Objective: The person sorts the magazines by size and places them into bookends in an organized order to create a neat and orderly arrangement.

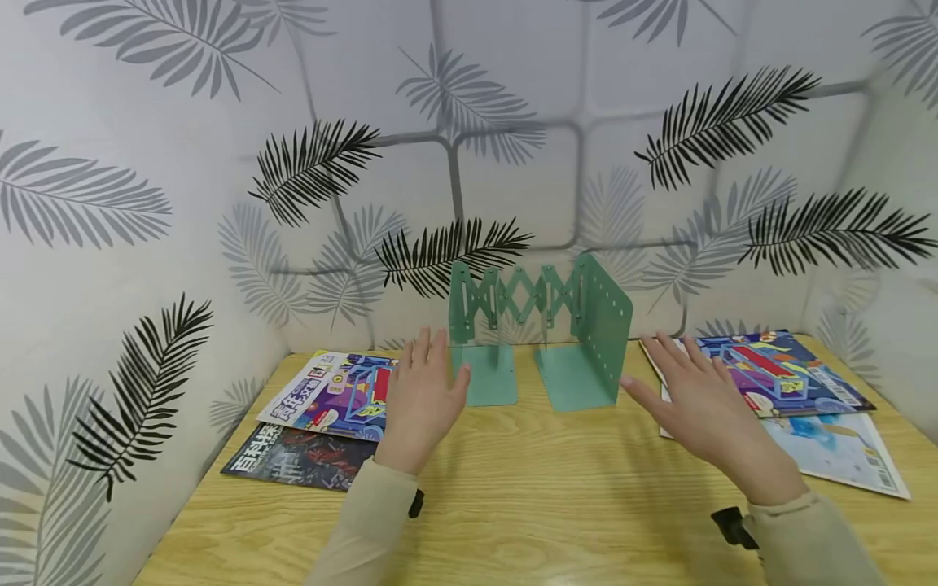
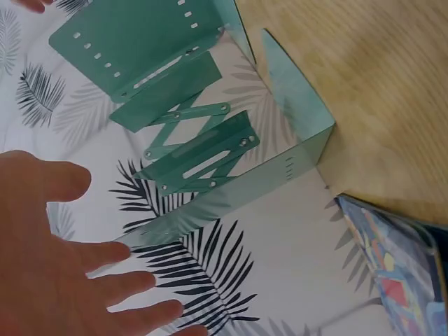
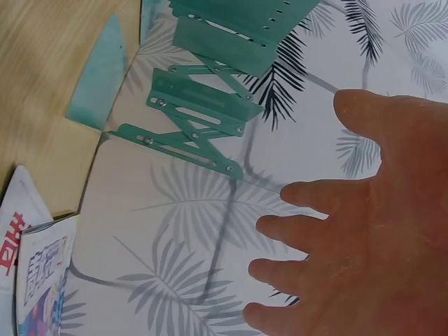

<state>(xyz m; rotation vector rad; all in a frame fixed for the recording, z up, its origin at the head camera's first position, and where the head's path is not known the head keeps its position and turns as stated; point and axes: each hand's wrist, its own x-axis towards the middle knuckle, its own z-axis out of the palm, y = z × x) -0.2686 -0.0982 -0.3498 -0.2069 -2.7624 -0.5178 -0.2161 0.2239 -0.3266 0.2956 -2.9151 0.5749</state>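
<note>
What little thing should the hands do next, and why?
I'd guess the left hand and right hand should move in to the two ends of the green book stand: both hold nothing, one toward each side of it, and the magazines lie flat on the table to either side, not in it.

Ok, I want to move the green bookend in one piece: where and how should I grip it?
Probably by the green bookend's two upright end plates, left hand from the left, right hand from the right: they are broad and flat, while the crisscross links between them look hinged and might shift.
</note>
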